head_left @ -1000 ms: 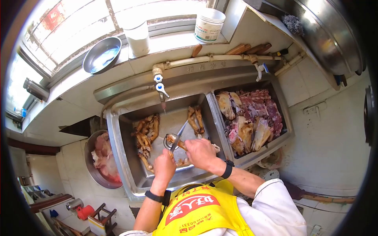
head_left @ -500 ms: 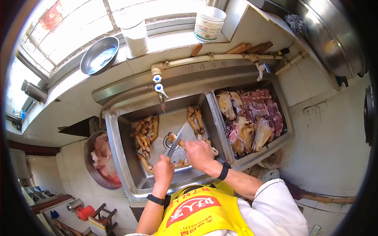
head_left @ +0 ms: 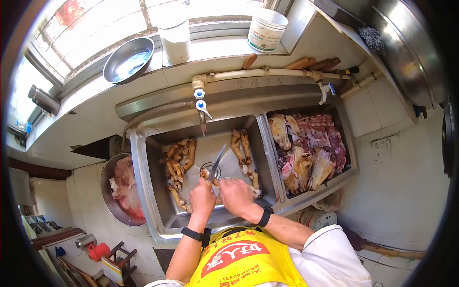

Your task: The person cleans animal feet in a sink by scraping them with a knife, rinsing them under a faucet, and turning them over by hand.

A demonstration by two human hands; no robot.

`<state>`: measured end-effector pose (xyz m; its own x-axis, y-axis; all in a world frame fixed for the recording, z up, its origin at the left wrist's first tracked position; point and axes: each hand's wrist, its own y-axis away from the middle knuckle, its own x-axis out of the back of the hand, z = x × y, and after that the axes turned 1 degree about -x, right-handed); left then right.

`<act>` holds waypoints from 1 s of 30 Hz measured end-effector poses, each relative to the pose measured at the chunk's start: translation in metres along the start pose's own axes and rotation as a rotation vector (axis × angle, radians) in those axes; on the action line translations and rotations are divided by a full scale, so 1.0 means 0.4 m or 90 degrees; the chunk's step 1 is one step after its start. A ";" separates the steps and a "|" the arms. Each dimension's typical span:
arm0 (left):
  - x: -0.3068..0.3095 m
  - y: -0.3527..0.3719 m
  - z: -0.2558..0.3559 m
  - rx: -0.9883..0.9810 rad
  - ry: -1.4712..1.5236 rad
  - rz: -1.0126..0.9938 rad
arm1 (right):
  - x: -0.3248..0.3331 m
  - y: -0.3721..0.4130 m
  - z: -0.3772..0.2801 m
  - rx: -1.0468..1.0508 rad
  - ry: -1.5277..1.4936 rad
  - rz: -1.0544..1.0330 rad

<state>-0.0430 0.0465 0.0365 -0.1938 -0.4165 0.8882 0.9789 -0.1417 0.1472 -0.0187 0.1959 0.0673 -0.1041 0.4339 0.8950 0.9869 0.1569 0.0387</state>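
Animal leg (head_left: 205,174), browned and thin, lies low in the left basin (head_left: 140,184) of a steel sink, its far end over the drain (head_left: 218,171) and its near end running toward four o'clock. Taking that drain as the middle of a dial, with the window side at twelve, the right hand (head_left: 237,195) sits between four and five, fingers curled closed over the near part of the leg; their tips are hidden from above. Just past six, the left hand (head_left: 202,197) has its fingers wrapped tight round the handle of a knife (head_left: 218,161), whose blade slants up over the leg with its point toward one o'clock; whether the edge touches the leg, I cannot tell. More browned legs (head_left: 178,165) are heaped between nine and ten o'clock, against the basin's side, and a pair of legs (head_left: 241,146) lies side by side near two. At twelve a tap (head_left: 202,109) with a blue-and-white handle hangs over the basin. Out at three, the right basin (head_left: 352,162) is filled with animal heads (head_left: 301,165) and red meat (head_left: 313,128). Between eight and nine, outside the sink, a round bowl (head_left: 109,201) holds pale pink meat (head_left: 125,184).
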 end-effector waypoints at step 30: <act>0.117 0.009 0.030 0.184 0.830 0.026 | 0.149 0.000 0.012 0.150 -0.117 0.246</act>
<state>-0.0478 0.0372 0.0840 0.0753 -0.9866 -0.1447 0.9324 0.0183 0.3610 -0.0255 0.2263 0.1186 0.2230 0.6466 0.7295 0.9048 0.1411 -0.4017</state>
